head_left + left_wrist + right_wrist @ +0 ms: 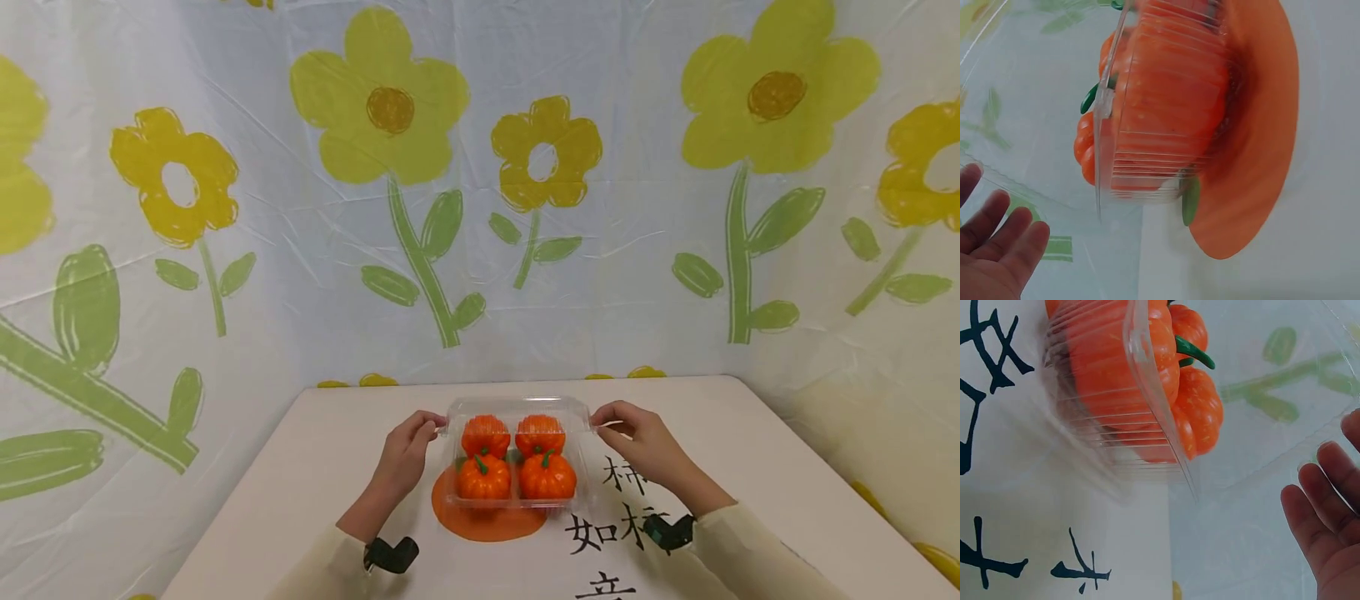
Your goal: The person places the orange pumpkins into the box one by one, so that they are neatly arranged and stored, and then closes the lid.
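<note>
A clear plastic clamshell box [517, 503] stands on the table, holding several small orange pumpkins [547, 477] with green stems. Its transparent lid [517, 406] is hinged up at a slant. In the head view, my left hand [407, 446] pinches the lid's left edge between thumb and fingers. At the opposite edge, my right hand [643, 433] grips the lid the same way. The left wrist view shows the fingers of my left hand [1004, 247] near the lid; the thumb is out of frame. Fingers of my right hand [1329, 512] appear beside the lid in the right wrist view.
Under the box, the pale tabletop [315, 467] bears a printed orange disc [487, 527] and black characters [592, 532]. A flower-patterned cloth [600, 275] hangs behind the table and along both sides. Dark wrist cameras [392, 556] sit on both forearms.
</note>
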Demonstrator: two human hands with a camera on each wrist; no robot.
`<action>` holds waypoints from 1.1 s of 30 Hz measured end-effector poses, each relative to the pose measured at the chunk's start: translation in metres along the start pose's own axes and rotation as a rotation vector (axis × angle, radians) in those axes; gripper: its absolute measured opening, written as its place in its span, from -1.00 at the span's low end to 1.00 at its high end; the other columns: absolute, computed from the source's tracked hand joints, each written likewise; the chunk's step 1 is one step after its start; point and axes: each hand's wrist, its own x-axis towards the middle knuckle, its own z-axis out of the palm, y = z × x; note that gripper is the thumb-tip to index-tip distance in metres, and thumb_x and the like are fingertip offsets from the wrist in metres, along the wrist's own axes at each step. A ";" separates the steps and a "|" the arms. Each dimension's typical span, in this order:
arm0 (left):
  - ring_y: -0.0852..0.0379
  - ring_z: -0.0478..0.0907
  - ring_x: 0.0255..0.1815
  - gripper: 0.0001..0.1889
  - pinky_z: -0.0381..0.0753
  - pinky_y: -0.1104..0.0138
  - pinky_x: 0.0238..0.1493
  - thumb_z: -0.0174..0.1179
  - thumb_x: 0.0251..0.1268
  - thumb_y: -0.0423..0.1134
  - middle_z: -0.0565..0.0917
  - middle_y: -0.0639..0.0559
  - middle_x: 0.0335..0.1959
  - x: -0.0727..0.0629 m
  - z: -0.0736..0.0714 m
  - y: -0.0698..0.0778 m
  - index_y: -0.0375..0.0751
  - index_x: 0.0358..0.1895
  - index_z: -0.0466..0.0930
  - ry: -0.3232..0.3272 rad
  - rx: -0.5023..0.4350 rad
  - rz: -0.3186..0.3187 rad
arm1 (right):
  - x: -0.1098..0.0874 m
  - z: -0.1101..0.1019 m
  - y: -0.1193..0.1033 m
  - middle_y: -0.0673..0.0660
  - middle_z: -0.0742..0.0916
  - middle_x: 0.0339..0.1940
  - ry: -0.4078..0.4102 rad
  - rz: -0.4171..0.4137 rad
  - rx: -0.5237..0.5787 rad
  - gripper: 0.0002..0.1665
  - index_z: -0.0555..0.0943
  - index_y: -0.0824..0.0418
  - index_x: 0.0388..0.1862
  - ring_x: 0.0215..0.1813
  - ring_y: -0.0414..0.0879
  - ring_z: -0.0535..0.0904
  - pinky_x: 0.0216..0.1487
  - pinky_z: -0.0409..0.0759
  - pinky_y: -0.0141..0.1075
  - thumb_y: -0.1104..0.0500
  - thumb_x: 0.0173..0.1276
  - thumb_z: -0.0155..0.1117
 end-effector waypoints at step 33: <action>-0.04 0.57 0.11 -0.70 0.65 0.11 0.09 0.09 0.36 -0.17 0.59 -0.10 0.07 -0.036 0.007 -0.020 -0.14 0.10 0.46 -0.176 -0.019 -0.172 | -0.026 0.016 0.011 0.15 0.62 0.11 -0.155 0.165 0.027 -0.90 0.52 0.07 -0.27 0.06 0.01 0.63 -0.09 0.68 -0.34 0.11 0.34 0.25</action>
